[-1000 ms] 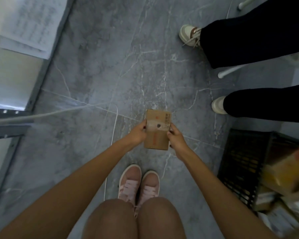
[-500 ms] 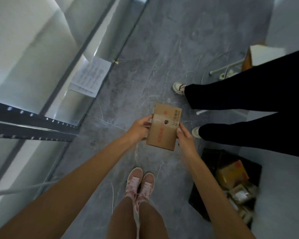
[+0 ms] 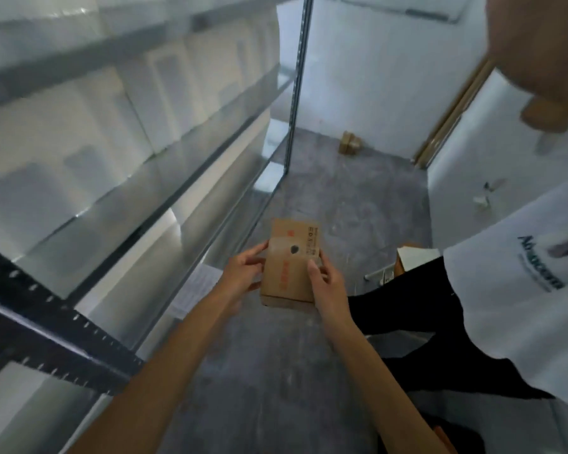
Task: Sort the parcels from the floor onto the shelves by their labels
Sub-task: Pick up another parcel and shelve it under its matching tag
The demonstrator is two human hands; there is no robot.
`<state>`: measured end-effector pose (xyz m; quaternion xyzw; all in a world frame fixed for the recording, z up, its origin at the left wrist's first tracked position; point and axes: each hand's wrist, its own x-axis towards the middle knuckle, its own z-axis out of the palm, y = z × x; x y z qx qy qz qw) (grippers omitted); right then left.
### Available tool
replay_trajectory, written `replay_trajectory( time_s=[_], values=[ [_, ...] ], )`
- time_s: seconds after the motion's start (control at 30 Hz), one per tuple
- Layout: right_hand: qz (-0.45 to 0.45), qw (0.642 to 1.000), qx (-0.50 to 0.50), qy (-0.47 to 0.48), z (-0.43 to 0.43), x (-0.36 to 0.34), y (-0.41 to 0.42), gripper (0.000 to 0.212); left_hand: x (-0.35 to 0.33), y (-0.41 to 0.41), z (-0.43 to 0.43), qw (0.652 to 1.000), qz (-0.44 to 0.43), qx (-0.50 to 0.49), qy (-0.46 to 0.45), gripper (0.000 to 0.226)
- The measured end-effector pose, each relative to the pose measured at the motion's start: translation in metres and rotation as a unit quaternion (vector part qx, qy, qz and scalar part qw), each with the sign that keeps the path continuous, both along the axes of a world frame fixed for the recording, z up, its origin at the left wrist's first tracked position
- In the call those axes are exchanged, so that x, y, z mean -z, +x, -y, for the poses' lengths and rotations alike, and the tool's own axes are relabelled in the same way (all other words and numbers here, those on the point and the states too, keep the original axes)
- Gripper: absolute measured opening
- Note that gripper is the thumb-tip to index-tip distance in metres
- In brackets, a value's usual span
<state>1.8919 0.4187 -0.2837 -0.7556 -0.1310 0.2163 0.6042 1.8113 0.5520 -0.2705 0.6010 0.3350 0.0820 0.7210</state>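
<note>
I hold a small brown cardboard parcel [image 3: 289, 260] out in front of me with both hands, its top face up, showing red print, a dark round mark and a small printed label. My left hand [image 3: 243, 273] grips its left edge and my right hand [image 3: 325, 283] grips its right edge with the thumb on top. The metal shelving unit [image 3: 164, 178] runs along my left, its shelves lined with blurred white sheets.
A person in a white T-shirt [image 3: 518, 290] and black trousers stands close on my right, holding a cardboard box [image 3: 551, 116] high. Another brown parcel [image 3: 350, 143] lies on the grey floor by the far wall. A paper sheet [image 3: 194, 290] lies under the shelf.
My view has swung up from the floor toward the shelving and far wall. The parcel stays in both hands, raised higher. The crate of parcels and my feet have left the view.
</note>
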Motion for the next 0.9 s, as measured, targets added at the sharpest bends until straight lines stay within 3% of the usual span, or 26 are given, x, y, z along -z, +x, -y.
replay_trajectory(
  time_s=[0.33,0.9],
  values=[
    [0.083,0.992,-0.078,0.053,-0.020,-0.092,-0.011,0.039,-0.079,-0.029,0.000,0.984,0.125,-0.104,0.076,0.040],
    [0.071,0.953,-0.281,0.090,-0.037,-0.122,-0.081,0.032,-0.089,-0.137,0.029,0.960,0.091,-0.265,0.031,0.044]
  ],
)
